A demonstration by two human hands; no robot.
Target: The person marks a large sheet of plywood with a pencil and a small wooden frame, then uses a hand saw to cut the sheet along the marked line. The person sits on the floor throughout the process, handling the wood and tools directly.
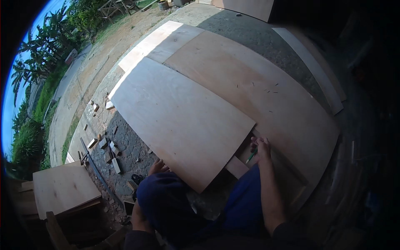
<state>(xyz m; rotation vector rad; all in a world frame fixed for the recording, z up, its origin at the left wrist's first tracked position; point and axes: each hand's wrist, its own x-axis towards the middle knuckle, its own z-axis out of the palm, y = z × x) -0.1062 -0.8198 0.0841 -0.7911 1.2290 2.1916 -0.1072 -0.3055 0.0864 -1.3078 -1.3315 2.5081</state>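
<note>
A pale plywood sheet (183, 121) lies in front of me, its near right corner raised over a dark gap. My left hand (157, 167) is at the sheet's left edge, its fingers closed on that edge; my knee hides part of it. By the near right corner, my right hand (261, 147) is closed around a green pencil (251, 157), which points down. Below that corner a short wooden strip (236, 167) sticks out from under the sheet. Both lie over a larger plywood panel (287, 110), which has several small dark nails (271, 111) scattered on it.
Wood offcuts (115, 164) and a long dark metal bar (100, 177) lie on the rough ground to the left. Stacked plywood pieces (64, 187) stand at the lower left. Long boards (312, 68) rest at the far right. My bent knees (164, 193) flank the sheet's near end.
</note>
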